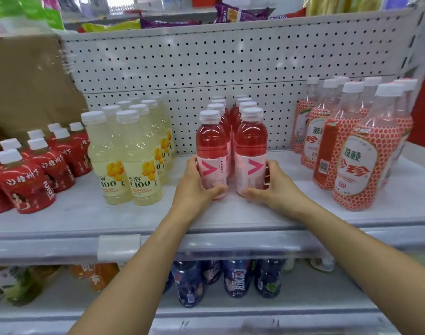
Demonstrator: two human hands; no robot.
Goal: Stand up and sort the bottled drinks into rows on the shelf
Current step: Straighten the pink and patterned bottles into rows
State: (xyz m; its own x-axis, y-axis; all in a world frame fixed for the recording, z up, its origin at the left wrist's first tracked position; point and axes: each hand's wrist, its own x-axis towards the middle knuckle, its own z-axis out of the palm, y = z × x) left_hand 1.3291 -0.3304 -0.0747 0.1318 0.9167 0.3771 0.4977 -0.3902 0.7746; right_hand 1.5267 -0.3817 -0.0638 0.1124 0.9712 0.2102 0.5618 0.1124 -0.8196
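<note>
Left hand (197,187) curls round the left pink bottle (210,141), right hand (272,187) round the right pink bottle (251,141), toward the shelf (85,213) front edge. Probably full, stiff, slick: hold at the label.

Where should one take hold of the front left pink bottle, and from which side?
Hold the front left pink bottle round its labelled lower body, coming from its open left and front. It stands upright, the front right pink bottle is close beside it, and more pink bottles stand behind. The left hand wraps it there now.

Yellow bottles (143,151): "水溶 C100". Dotted red bottles (361,165): "荔枝 珍珍".
</note>
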